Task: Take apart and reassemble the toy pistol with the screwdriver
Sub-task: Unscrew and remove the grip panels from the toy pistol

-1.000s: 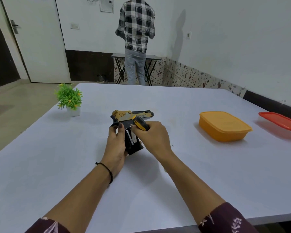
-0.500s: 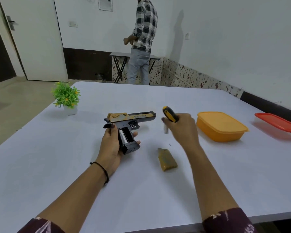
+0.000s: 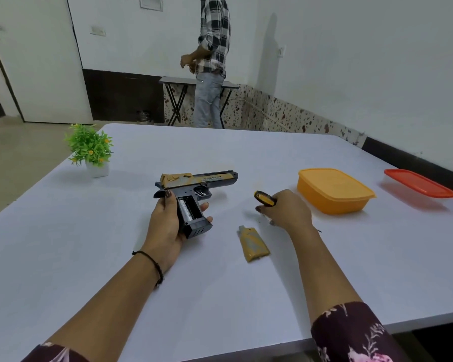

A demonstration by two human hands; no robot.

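My left hand point(image 3: 168, 226) grips the handle of the black and gold toy pistol point(image 3: 198, 182), barrel pointing right, just above the white table point(image 3: 63, 257). The grip's side is uncovered and a battery point(image 3: 185, 210) shows inside. The gold grip cover point(image 3: 253, 244) lies loose on the table between my hands. My right hand point(image 3: 288, 211) holds the yellow and black screwdriver point(image 3: 265, 199) low near the table, right of the pistol; its shaft is mostly hidden by the hand.
An orange lidded box point(image 3: 335, 190) stands right of my right hand, a red-lidded box point(image 3: 420, 184) further right. A small potted plant point(image 3: 90, 150) sits at the far left. A person in a checked shirt point(image 3: 212, 61) stands by a folding table behind.
The grip cover came off the pistol and now lies on the table. My right hand moved right and down with the screwdriver. The person at the back turned sideways.
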